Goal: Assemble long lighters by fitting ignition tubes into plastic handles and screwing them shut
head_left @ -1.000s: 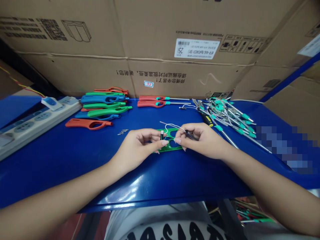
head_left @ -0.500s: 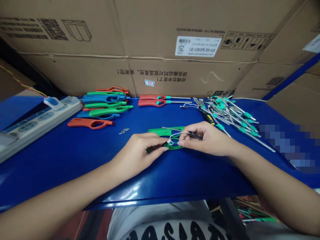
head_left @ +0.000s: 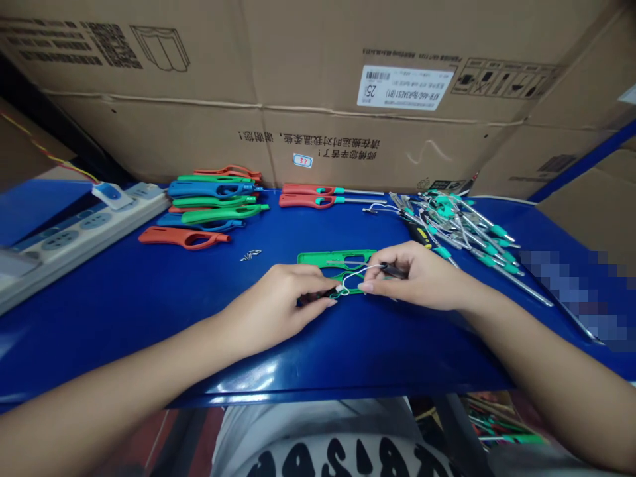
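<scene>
My left hand is closed, pinching a small black part with a white end over the near green lighter shell half. A thin white wire curves from that end towards my right hand. The right fingers are closed around a dark, rod-like piece; its kind is hard to make out. A thin grey shaft points left from the right fingers across the far green shell half. My fingers cover part of both shells.
Small screws lie left of the shells. Orange, blue and green lighter handles are stacked behind them, beside a power strip. Two red lighters lie at the back. Metal lighter tubes with wires and a yellow-black handle are at right.
The view has shifted slightly. The white wire now forms a wider arc between my hands. Both hands keep their grip.
</scene>
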`<action>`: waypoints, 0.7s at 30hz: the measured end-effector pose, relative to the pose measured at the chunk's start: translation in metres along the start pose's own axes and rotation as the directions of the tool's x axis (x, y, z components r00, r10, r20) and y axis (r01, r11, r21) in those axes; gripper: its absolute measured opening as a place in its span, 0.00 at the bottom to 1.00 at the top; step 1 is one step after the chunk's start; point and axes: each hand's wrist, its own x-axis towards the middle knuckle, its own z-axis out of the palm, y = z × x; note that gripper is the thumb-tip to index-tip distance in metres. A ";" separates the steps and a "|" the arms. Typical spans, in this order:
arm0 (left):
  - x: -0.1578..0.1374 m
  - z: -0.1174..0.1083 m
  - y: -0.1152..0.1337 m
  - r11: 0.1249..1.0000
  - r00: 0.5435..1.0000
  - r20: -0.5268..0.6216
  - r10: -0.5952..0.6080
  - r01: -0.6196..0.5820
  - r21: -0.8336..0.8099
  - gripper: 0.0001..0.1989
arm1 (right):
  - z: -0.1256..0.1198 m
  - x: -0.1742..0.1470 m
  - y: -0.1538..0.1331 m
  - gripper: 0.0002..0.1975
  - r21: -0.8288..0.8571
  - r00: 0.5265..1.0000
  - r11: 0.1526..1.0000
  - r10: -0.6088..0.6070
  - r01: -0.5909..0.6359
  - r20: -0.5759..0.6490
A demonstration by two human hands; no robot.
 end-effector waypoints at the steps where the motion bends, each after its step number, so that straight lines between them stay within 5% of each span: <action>1: 0.000 -0.001 0.001 0.999 0.999 -0.035 -0.010 0.009 -0.033 0.11 | -0.001 0.000 0.000 0.17 0.001 1.000 1.000 0.002 -0.002 0.002; 10: 0.000 -0.001 0.004 0.920 0.954 -0.216 -0.208 0.116 -0.374 0.15 | -0.007 -0.001 0.005 0.16 0.059 0.998 0.997 -0.044 0.046 -0.035; 21: 0.000 -0.005 0.006 0.959 0.938 -0.313 -0.148 0.060 -0.276 0.09 | -0.007 -0.001 0.002 0.18 0.066 0.998 0.996 -0.061 0.063 -0.034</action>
